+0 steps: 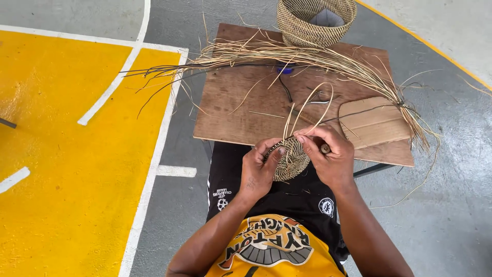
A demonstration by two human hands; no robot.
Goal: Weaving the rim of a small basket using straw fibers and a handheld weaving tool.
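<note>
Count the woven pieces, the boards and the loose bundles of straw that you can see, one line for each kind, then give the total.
Woven straw pieces: 2, the round patterned basket on the table and the small flat woven disc between left hand and right hand.
Boards: 2, brown wooden board, small cardboard piece.
Long pale straw bundle: 1.
Total: 5.

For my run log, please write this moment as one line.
left hand: holds small round woven straw disc | right hand: pinches pale straw strands at disc edge | behind: brown wooden board, tall woven basket
</note>
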